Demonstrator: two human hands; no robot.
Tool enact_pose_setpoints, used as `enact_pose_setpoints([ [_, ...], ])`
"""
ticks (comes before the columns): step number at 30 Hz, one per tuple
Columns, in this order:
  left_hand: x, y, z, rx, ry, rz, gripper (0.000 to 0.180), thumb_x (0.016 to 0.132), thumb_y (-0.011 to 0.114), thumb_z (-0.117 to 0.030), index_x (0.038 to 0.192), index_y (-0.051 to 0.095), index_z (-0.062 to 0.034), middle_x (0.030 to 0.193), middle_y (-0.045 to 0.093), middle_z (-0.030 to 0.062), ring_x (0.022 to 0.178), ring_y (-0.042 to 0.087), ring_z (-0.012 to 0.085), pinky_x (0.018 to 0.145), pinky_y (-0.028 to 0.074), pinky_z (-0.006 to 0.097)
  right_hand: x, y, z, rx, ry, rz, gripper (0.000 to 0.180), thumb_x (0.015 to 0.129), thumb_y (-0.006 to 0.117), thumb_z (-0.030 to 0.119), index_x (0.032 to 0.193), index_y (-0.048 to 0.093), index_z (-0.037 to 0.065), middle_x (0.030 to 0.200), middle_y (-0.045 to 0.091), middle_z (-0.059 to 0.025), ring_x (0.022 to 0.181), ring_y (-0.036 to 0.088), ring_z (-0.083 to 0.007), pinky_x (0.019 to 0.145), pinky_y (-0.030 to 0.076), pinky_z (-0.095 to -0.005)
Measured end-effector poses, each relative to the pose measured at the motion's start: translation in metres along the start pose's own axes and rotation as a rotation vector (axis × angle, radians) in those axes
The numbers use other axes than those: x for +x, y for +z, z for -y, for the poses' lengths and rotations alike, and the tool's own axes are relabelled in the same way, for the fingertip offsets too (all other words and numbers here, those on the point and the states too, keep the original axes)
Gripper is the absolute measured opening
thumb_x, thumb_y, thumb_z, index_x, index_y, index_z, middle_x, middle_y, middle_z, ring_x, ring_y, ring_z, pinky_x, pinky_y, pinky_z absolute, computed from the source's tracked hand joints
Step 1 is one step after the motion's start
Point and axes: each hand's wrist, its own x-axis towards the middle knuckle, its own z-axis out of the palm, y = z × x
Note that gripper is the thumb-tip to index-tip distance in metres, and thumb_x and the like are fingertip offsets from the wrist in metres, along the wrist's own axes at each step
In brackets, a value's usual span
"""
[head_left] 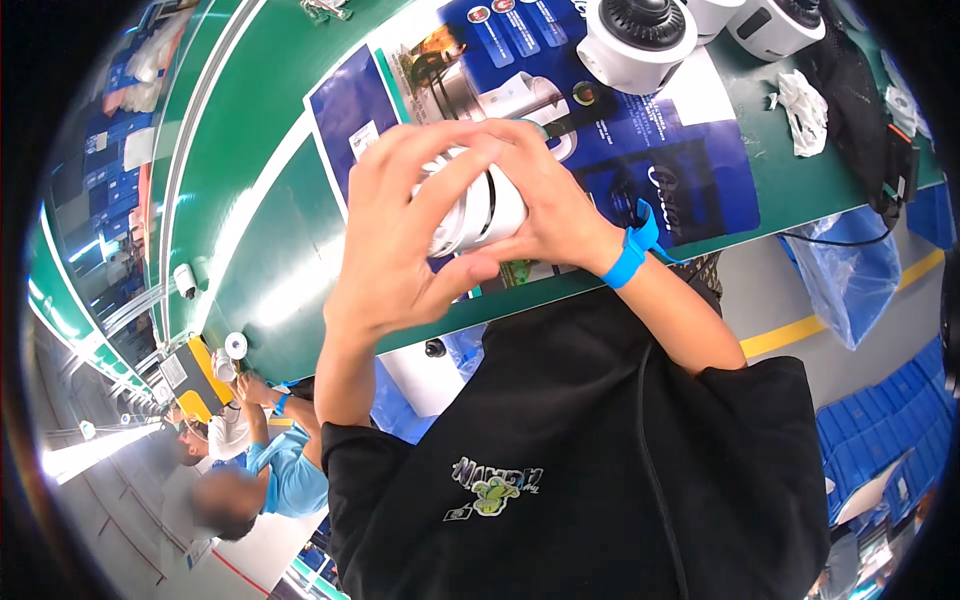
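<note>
Both hands are wrapped round a white, rounded plastic housing with a thin dark curved line on its side. My left hand grips it from the left, fingers curled over the top and thumb below. On the other side, my right hand closes round it, its fingertips meeting the left ones over the top. Much of the housing is hidden by the fingers, so its exact kind cannot be told. Beneath it lies a flat printed blue carton sheet with a kettle picture.
Similar white housings with black ribbed tops stand at the far right of the green table. Crumpled white plastic lies near a black cloth. A clear blue bag hangs off the edge. Another person works at left.
</note>
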Motion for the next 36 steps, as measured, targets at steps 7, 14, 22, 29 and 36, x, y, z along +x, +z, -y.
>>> enact_pose_setpoints([
  [7, -0.008, 0.013, 0.000, -0.129, -0.152, 0.003, 0.096, 0.067, 0.076, -0.052, 0.137, 0.037, 0.0002, 0.141, 0.040, 0.0208, 0.126, 0.042, 0.0406, 0.103, 0.034, 0.048, 0.000, 0.005, 0.005, -0.057, -0.004, 0.022, 0.090, 0.052, 0.086, 0.021, 0.131, 0.045, 0.009, 0.128, 0.044, -0.0180, 0.115, 0.048, -0.0392, 0.095, 0.045, -0.0437],
  [14, 0.007, 0.032, 0.008, 0.037, -0.106, -0.240, 0.081, 0.060, 0.081, -0.032, 0.128, 0.047, -0.0019, 0.129, 0.050, 0.0186, 0.118, 0.048, 0.0376, 0.100, 0.038, 0.046, -0.003, 0.000, 0.002, -0.052, 0.010, -0.080, 0.090, 0.053, 0.084, 0.024, 0.129, 0.043, 0.002, 0.125, 0.045, -0.0211, 0.118, 0.043, -0.0403, 0.101, 0.039, -0.0454],
  [22, 0.013, 0.030, 0.007, -0.237, -0.362, -0.412, 0.051, 0.069, 0.080, -0.023, 0.112, 0.063, -0.0021, 0.116, 0.062, 0.0168, 0.107, 0.060, 0.0291, 0.091, 0.047, 0.035, 0.025, 0.004, 0.035, -0.135, 0.157, -0.129, 0.096, 0.057, 0.085, 0.023, 0.131, 0.031, -0.007, 0.129, 0.037, -0.0263, 0.121, 0.039, -0.0436, 0.102, 0.038, -0.0448],
  [29, 0.048, -0.008, 0.116, -0.511, -0.658, -0.477, 0.038, 0.080, 0.073, -0.029, 0.105, 0.067, -0.0005, 0.092, 0.069, 0.0104, 0.084, 0.064, 0.0147, 0.074, 0.051, 0.028, 0.024, -0.040, 0.031, -0.375, 0.113, 0.246, 0.094, 0.071, 0.080, 0.030, 0.141, 0.025, -0.002, 0.145, 0.023, -0.0261, 0.132, 0.030, -0.0455, 0.107, 0.034, -0.0463],
  [36, 0.135, -0.014, 0.252, -0.118, -0.640, -0.242, 0.042, 0.073, 0.072, -0.043, 0.099, 0.072, -0.0095, 0.096, 0.071, 0.0112, 0.088, 0.068, 0.0235, 0.081, 0.051, 0.033, -0.008, -0.072, 0.011, -0.698, -0.109, 0.314, 0.046, 0.069, 0.072, 0.020, 0.108, 0.056, 0.000, 0.121, 0.052, -0.0179, 0.112, 0.051, -0.0342, 0.094, 0.041, -0.0445],
])
